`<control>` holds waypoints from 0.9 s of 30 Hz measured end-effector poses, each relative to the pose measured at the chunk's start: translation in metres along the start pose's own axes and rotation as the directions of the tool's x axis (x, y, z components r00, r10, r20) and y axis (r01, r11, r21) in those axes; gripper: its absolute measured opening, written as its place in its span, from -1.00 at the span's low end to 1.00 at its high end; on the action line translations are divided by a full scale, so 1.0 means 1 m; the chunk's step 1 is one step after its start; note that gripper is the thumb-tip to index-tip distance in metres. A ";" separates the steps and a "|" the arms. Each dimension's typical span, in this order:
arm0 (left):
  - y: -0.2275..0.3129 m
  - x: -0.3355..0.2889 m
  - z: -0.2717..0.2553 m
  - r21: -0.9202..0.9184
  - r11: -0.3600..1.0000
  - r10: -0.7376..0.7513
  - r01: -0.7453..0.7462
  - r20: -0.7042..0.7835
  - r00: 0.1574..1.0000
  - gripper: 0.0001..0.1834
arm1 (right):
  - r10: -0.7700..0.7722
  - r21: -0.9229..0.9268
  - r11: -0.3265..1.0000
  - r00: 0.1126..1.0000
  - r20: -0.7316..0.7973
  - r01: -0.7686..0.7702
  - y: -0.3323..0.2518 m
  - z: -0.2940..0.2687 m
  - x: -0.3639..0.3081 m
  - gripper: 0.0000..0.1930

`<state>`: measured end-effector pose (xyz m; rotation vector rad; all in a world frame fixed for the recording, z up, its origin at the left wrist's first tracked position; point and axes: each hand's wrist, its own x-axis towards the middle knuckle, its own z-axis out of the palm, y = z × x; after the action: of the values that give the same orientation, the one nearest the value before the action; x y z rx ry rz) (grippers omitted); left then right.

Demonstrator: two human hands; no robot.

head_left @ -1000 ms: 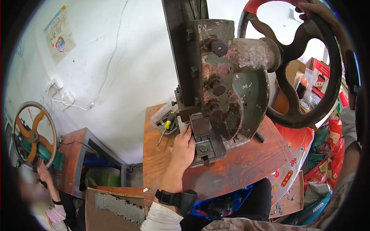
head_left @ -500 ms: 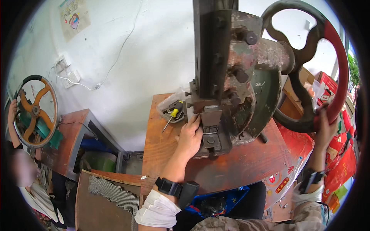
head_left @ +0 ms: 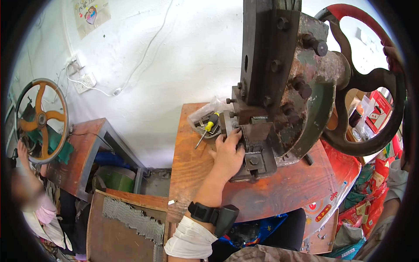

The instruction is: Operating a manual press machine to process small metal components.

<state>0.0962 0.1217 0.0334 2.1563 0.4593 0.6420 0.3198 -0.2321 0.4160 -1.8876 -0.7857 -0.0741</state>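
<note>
In front of me stands a worn hand press [head_left: 315,81] with a dark vertical ram [head_left: 262,61]. A steel die block [head_left: 254,161] sits beneath the ram, with thin ridged metal [head_left: 253,146] in it behind a bolt. My left hand [head_left: 229,155] rests palm down against the die's left side, its fingers stretched and somewhat apart; any small piece under the fingertips is hidden. At the far right, my right hand [head_left: 393,57] is wrapped round the red rim section of the press's handwheel [head_left: 371,83], partly lost in the dark picture edge.
A yellow-handled screwdriver [head_left: 208,126] leans on a plastic tub [head_left: 196,118] of metal parts. Rows of small metal pieces [head_left: 131,218] lie on a board at lower left. Further left, a co-worker's hand [head_left: 22,153] is at another handwheel [head_left: 42,118]. Red packaging [head_left: 366,205] fills the right side.
The handwheel has turned counterclockwise, carrying my right hand from its lower right up to the upper right. My left hand stays at the die. The whole view has shifted slightly.
</note>
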 end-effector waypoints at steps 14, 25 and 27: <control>0.014 -0.009 -0.004 0.225 0.974 -0.015 0.004 0.047 0.999 -0.48 | -0.167 -0.174 0.984 0.564 -0.809 0.041 0.083 0.144 -0.116 -0.68; 0.034 0.003 -0.037 0.049 0.994 0.081 -0.100 0.294 0.952 -0.18 | -0.415 -0.323 0.900 0.798 -0.437 0.292 0.075 0.052 -0.094 -0.60; 0.058 -0.002 -0.014 0.225 0.973 0.025 -0.052 0.124 0.992 -0.21 | -0.459 -0.401 0.850 0.854 -0.244 0.342 0.040 0.039 -0.068 -0.70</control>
<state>0.0920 0.0946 0.0864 2.4110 0.4443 0.4960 0.2772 -0.2416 0.3400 -1.9238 -0.9706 -0.8298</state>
